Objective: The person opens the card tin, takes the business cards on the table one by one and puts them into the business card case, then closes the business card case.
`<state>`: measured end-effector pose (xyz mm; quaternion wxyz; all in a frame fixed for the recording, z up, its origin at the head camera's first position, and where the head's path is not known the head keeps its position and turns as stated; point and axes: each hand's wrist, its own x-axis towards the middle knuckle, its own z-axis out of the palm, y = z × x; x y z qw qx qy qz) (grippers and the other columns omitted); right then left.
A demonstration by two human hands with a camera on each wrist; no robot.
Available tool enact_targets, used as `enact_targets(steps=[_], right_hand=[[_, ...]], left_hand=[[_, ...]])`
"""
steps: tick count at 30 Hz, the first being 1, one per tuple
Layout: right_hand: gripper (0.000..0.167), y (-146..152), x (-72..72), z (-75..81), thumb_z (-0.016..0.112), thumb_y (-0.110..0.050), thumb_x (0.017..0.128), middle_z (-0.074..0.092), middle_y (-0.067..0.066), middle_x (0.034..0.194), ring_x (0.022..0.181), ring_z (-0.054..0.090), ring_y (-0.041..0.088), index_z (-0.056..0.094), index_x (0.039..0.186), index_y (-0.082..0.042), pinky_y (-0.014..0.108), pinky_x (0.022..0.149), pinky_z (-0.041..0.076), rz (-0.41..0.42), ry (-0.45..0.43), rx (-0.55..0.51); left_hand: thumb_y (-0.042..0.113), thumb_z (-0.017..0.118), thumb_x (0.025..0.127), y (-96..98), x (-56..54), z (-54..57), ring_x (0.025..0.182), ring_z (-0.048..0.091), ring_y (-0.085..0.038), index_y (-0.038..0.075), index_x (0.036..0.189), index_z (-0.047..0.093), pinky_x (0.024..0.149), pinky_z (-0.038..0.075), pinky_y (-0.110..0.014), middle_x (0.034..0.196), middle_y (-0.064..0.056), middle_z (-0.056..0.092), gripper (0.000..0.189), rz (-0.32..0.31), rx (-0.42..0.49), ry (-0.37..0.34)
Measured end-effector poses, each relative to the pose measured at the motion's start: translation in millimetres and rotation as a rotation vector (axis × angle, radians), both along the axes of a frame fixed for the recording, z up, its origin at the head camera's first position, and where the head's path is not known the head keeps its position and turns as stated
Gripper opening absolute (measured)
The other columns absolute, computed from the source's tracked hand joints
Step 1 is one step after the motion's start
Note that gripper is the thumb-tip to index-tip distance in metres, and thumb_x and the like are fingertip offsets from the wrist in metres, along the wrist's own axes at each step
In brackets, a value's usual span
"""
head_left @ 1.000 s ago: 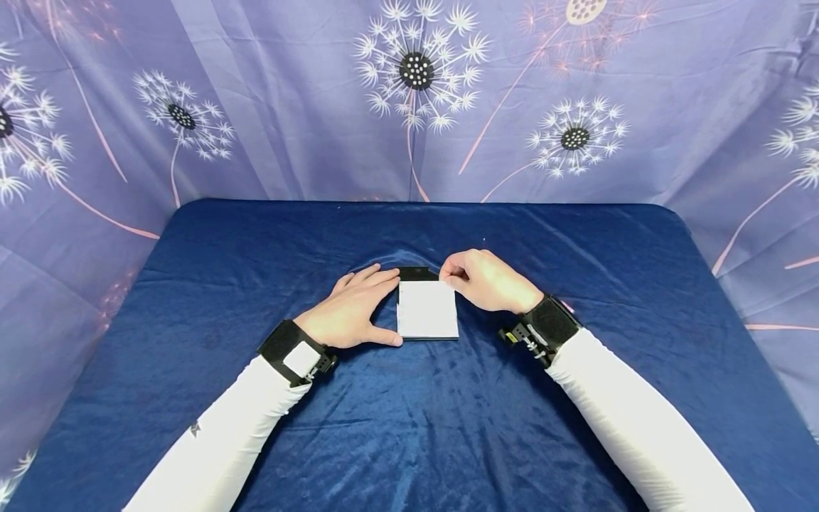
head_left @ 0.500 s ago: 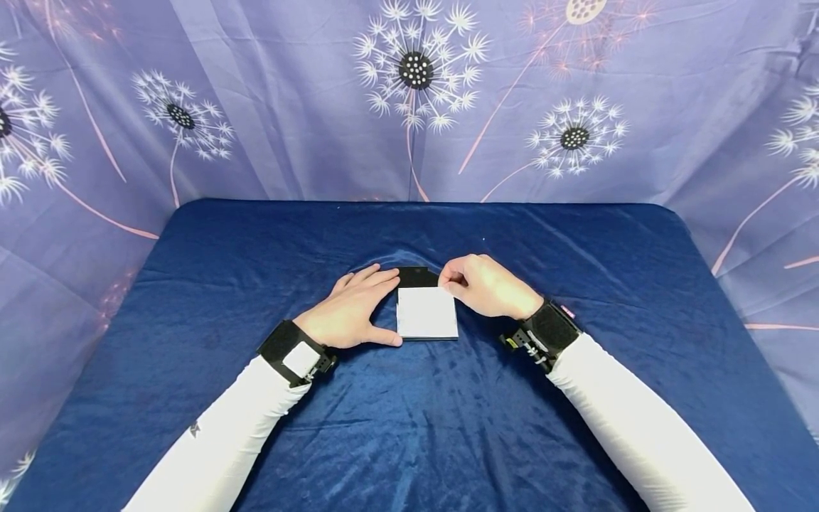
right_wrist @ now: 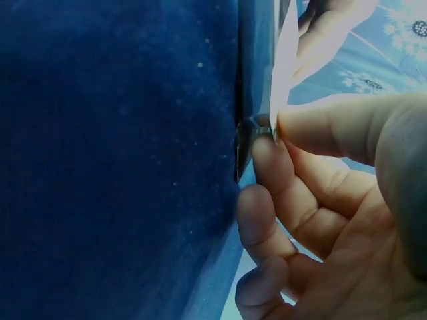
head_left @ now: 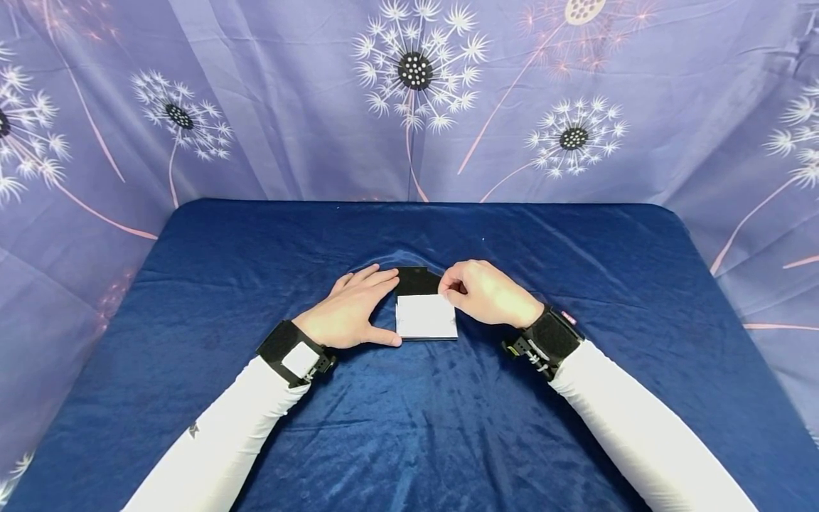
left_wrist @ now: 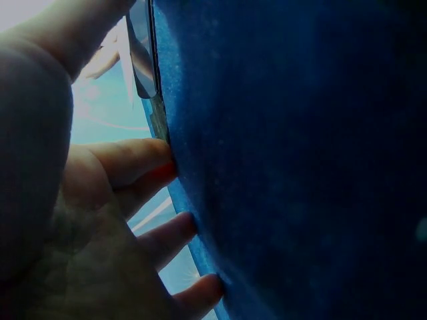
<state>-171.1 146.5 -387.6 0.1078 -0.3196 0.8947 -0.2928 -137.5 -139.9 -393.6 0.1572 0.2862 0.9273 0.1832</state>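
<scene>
A flat black panel with a glossy edge lies mid-table, and a white sheet covers its near part. My left hand rests spread beside it, thumb at the near left corner and index fingertip by the far left edge. In the left wrist view its fingertips touch the cloth. My right hand pinches the sheet's far right corner between thumb and index finger. The right wrist view shows the white sheet edge-on, standing off the glossy panel beneath.
A dark blue velvety cloth covers the table. Behind it hangs a purple curtain printed with dandelions. Both wrists wear black straps with small devices.
My right hand has drawn the sheet's far edge toward me, so more of the black panel shows at the back. My left hand has stayed in place.
</scene>
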Motion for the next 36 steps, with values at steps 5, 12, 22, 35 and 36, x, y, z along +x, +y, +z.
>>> enact_targets(steps=[5,12,22,35,36], right_hand=[[0.015,-0.2,2.1,0.3,0.066,-0.007,0.104,0.067,-0.005,0.085,0.072,0.057,0.013,0.079,0.099,-0.012,0.037,0.072,0.049,0.004,-0.001,0.000],[0.014,-0.8,3.4,0.6,0.068,-0.007,0.103,0.066,-0.006,0.082,0.070,0.057,0.012,0.079,0.097,-0.013,0.036,0.071,0.049,0.011,0.002,0.005],[0.014,0.6,6.7,-2.3,0.069,-0.008,0.103,0.066,-0.006,0.084,0.070,0.056,0.012,0.079,0.095,-0.014,0.035,0.069,0.048,0.022,0.010,0.003],[0.011,1.9,7.8,-4.7,0.073,-0.009,0.100,0.065,-0.005,0.091,0.078,0.055,0.013,0.081,0.096,-0.017,0.036,0.073,0.048,0.039,0.070,0.022],[0.011,2.0,7.8,-4.7,0.074,-0.009,0.100,0.066,-0.006,0.091,0.078,0.056,0.014,0.081,0.096,-0.017,0.036,0.073,0.048,0.040,0.074,0.024]], left_hand=[[0.062,0.078,0.091,-0.2,0.3,0.5,0.163,0.011,-0.034,0.010,0.168,0.032,0.124,0.014,-0.066,0.175,-0.005,0.025,0.104,0.000,0.002,-0.001],[0.062,0.078,0.091,0.1,0.2,-0.1,0.163,0.011,-0.033,0.010,0.168,0.032,0.124,0.014,-0.066,0.175,-0.005,0.024,0.104,0.002,-0.002,-0.002],[0.062,0.078,0.091,0.0,0.0,-1.2,0.163,0.011,-0.034,0.011,0.168,0.032,0.124,0.014,-0.066,0.175,-0.005,0.024,0.104,0.000,-0.005,0.001],[0.062,0.078,0.091,-0.4,-0.8,-1.2,0.163,0.011,-0.034,0.010,0.168,0.033,0.124,0.014,-0.066,0.175,-0.005,0.024,0.104,-0.006,-0.001,0.007],[0.062,0.078,0.091,-0.4,-0.8,-1.2,0.163,0.011,-0.034,0.010,0.168,0.033,0.124,0.015,-0.066,0.175,-0.005,0.025,0.103,-0.008,0.000,0.009]])
